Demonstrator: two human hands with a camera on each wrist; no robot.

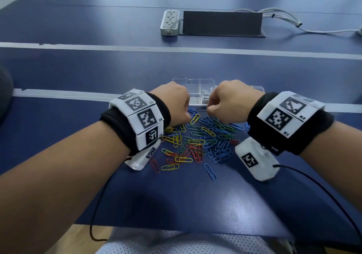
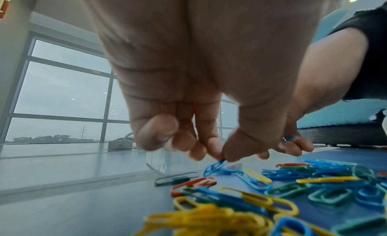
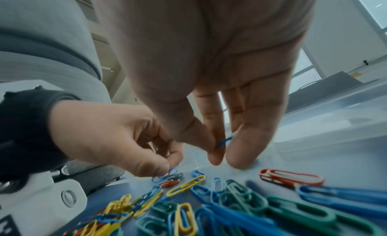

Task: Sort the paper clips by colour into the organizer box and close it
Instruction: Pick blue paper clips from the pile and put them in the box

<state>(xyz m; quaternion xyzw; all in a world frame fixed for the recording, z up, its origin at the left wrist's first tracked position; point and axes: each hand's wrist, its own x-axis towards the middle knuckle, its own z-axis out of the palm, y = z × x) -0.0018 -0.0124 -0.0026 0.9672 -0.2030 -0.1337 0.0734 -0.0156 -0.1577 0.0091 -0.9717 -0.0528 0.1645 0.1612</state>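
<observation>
Hovering over the far edge of the paper clips [image 1: 197, 140] scattered on the blue table [image 1: 176, 199], the left hand [image 1: 174, 103] pinched a blue clip [image 2: 215, 167] whose other end lay on the table, while the right hand [image 1: 231, 99] pinched another blue clip [image 3: 225, 141] off the surface. The clear organizer box [image 1: 195, 85] sat open just beyond both hands, some pale clips in one compartment.

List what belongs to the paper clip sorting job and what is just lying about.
Job: paper clips; organizer box; left hand pinching a blue clip; right hand pinching a blue clip.

Lying about: power strip; dark stand; white cables.
</observation>
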